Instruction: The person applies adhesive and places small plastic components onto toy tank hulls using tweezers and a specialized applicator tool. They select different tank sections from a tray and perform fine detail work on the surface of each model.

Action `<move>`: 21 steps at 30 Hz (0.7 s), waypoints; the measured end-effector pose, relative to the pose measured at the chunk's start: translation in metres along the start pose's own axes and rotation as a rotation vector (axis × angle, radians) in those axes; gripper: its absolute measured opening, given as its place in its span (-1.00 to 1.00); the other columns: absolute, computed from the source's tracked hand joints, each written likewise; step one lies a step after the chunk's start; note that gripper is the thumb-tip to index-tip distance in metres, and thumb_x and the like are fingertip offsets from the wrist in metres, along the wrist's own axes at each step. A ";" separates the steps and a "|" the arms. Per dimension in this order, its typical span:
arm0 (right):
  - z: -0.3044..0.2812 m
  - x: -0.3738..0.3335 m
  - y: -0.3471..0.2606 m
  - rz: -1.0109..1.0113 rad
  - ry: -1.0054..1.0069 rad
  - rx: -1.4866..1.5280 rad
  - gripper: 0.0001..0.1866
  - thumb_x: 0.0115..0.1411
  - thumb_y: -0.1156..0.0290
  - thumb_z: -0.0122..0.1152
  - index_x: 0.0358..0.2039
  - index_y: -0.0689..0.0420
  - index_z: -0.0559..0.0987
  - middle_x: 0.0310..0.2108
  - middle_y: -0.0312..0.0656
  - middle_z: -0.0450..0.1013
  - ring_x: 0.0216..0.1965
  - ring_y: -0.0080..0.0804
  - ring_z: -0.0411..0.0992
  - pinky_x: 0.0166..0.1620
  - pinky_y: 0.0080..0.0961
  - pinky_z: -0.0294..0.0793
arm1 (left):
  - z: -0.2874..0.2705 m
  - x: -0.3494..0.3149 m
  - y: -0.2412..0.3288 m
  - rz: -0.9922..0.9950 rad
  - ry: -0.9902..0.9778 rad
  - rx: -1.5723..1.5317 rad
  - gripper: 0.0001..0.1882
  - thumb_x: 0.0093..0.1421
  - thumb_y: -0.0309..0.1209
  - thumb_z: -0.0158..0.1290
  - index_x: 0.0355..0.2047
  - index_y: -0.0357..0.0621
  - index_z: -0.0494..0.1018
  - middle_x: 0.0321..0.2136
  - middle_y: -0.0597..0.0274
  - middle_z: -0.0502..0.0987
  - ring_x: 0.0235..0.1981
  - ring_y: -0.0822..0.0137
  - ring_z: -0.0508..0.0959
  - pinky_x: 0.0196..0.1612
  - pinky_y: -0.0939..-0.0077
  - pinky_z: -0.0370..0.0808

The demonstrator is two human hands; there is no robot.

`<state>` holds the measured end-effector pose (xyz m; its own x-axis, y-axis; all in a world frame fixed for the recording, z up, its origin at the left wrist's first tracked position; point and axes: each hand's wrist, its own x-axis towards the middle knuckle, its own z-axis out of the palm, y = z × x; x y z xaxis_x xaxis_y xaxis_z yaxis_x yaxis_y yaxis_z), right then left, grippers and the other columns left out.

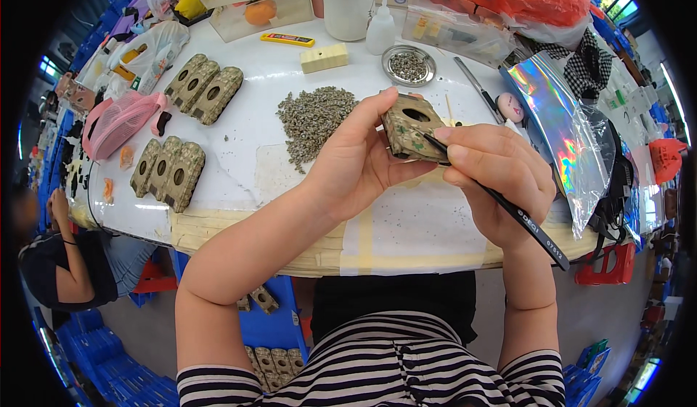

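My left hand [356, 164] grips a camouflage-patterned casing [411, 125] with a dark oval opening in its upper face. Its fingers and thumb wrap round the near and left sides. In my right hand [501, 178] is a slim pair of black tweezers [524, 220], held like a pen. Their tips touch the casing's right side or end very near it; whether they pinch a small part cannot be made out. Just left of the casing lies a heap of small greyish-brown pieces [314, 120]. A round metal dish [409, 66] beyond it holds more of them.
Similar casings stand in two rows, one far left [218, 95], one nearer [178, 178]. Behind are a yellow cutter [287, 39], a pale block [324, 58], a white squeeze bottle [380, 29] and plastic bins [457, 37]. Shiny film [559, 131] lies right. Another person [69, 262] sits left.
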<state>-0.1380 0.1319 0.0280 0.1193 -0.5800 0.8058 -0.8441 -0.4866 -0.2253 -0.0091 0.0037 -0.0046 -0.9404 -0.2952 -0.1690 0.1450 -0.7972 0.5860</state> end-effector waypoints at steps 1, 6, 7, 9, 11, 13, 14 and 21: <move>0.000 0.000 0.000 -0.001 0.001 0.001 -0.78 0.04 0.47 0.30 -0.31 0.20 0.48 -0.35 0.00 0.55 -0.38 -0.20 0.54 -0.32 -0.45 0.52 | 0.001 0.000 0.000 0.006 0.009 0.007 -0.60 0.31 -0.06 -0.18 -0.07 -0.11 0.31 -0.19 0.17 0.48 -0.16 0.32 0.55 -0.06 0.31 0.56; -0.001 0.001 0.000 0.004 -0.001 0.005 -0.79 0.05 0.46 0.30 -0.32 0.21 0.48 -0.37 0.01 0.55 -0.39 -0.21 0.54 -0.33 -0.45 0.52 | 0.000 0.001 -0.001 0.005 0.012 0.000 -0.59 0.31 -0.06 -0.18 -0.06 -0.12 0.31 -0.17 0.15 0.47 -0.15 0.31 0.55 -0.06 0.30 0.55; -0.001 0.001 0.000 0.006 0.007 0.009 -0.79 0.05 0.46 0.30 -0.32 0.21 0.48 -0.37 0.01 0.55 -0.39 -0.21 0.54 -0.33 -0.46 0.52 | 0.000 0.001 -0.001 0.006 0.007 -0.007 -0.59 0.31 -0.06 -0.18 -0.06 -0.13 0.31 -0.17 0.15 0.47 -0.15 0.31 0.55 -0.05 0.30 0.55; -0.001 0.001 0.000 0.010 0.021 0.017 -0.79 0.05 0.45 0.30 -0.33 0.21 0.48 -0.38 0.02 0.55 -0.40 -0.22 0.54 -0.33 -0.46 0.52 | 0.000 0.001 -0.001 0.005 -0.001 -0.013 -0.58 0.31 -0.06 -0.18 -0.06 -0.13 0.31 -0.17 0.15 0.47 -0.15 0.30 0.55 -0.05 0.30 0.56; 0.000 0.001 -0.001 0.014 0.035 0.022 -0.79 0.06 0.45 0.30 -0.33 0.21 0.48 -0.39 0.03 0.55 -0.40 -0.22 0.54 -0.34 -0.46 0.52 | 0.000 0.001 -0.001 0.001 -0.008 -0.013 -0.58 0.31 -0.06 -0.18 -0.05 -0.13 0.31 -0.16 0.14 0.47 -0.15 0.30 0.54 -0.05 0.30 0.56; -0.001 0.001 -0.001 0.010 0.025 0.015 -0.79 0.05 0.45 0.30 -0.33 0.21 0.48 -0.39 0.03 0.55 -0.40 -0.22 0.54 -0.34 -0.46 0.52 | 0.002 0.000 0.000 0.007 -0.006 -0.007 -0.58 0.31 -0.06 -0.18 -0.05 -0.13 0.31 -0.17 0.14 0.47 -0.15 0.30 0.55 -0.05 0.30 0.56; -0.001 0.001 -0.001 0.008 0.020 0.013 -0.79 0.05 0.45 0.30 -0.33 0.21 0.48 -0.39 0.03 0.55 -0.40 -0.22 0.54 -0.34 -0.46 0.52 | 0.002 0.000 0.000 0.010 -0.004 -0.004 -0.58 0.31 -0.06 -0.18 -0.05 -0.13 0.31 -0.17 0.15 0.47 -0.15 0.30 0.55 -0.05 0.30 0.56; -0.001 0.001 0.001 0.002 0.012 0.008 -0.79 0.04 0.46 0.31 -0.33 0.21 0.49 -0.39 0.02 0.55 -0.40 -0.21 0.54 -0.34 -0.46 0.52 | 0.001 0.000 -0.001 0.004 0.015 -0.005 -0.59 0.31 -0.07 -0.19 -0.06 -0.14 0.31 -0.17 0.15 0.47 -0.15 0.30 0.54 -0.05 0.30 0.56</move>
<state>-0.1388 0.1316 0.0290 0.1112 -0.5733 0.8117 -0.8399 -0.4908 -0.2316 -0.0100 0.0049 -0.0042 -0.9351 -0.3064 -0.1782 0.1505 -0.7985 0.5829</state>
